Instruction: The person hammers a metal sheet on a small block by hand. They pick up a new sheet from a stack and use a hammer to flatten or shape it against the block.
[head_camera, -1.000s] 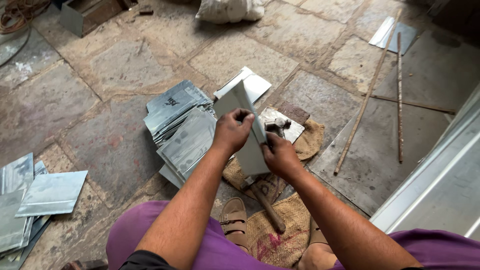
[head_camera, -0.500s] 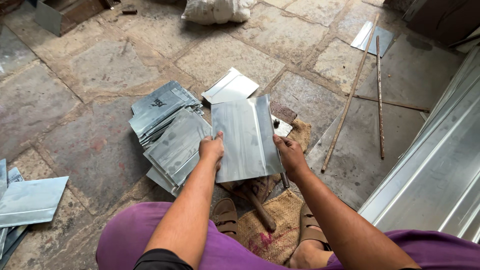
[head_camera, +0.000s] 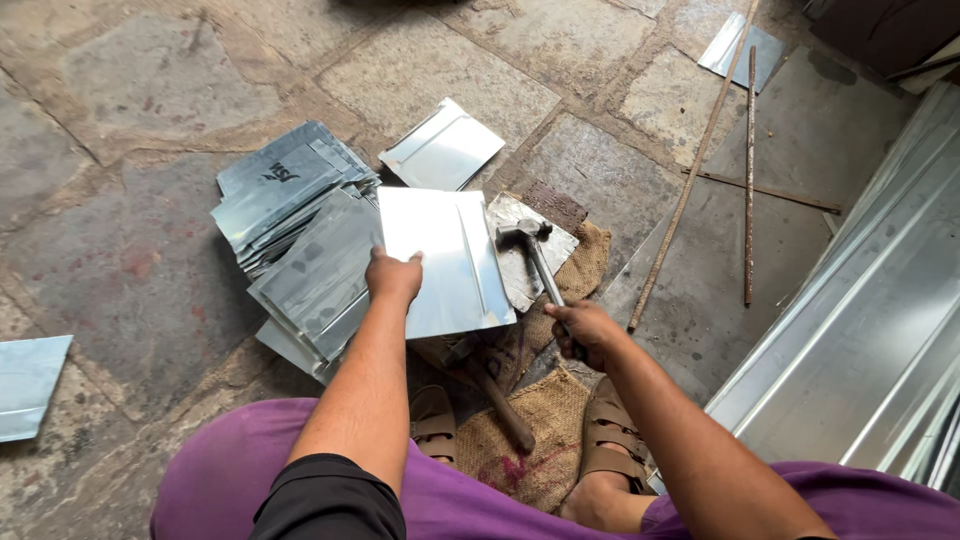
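Note:
My left hand (head_camera: 394, 277) presses on the left edge of a shiny rectangular metal sheet (head_camera: 445, 258) that lies flat in front of me, with a ridge folded along its right side. My right hand (head_camera: 586, 331) grips the handle of a hammer (head_camera: 534, 254). The hammer's head hovers just right of the sheet, above a flat grey metal block (head_camera: 527, 248) that rests on burlap sacking (head_camera: 575, 272). A wooden-handled tool (head_camera: 497, 396) lies under the sheet near my sandalled feet.
A stack of similar metal sheets (head_camera: 292, 215) lies to the left, with one loose sheet (head_camera: 441, 147) behind it. Thin metal rods (head_camera: 748, 175) lie on the stone floor to the right. Long metal panels (head_camera: 868, 320) run along the right edge. Another sheet (head_camera: 28, 383) lies far left.
The sheet went from upright in both hands to flat on the floor. My right hand let go of it and now grips the hammer; my left hand stays on the sheet.

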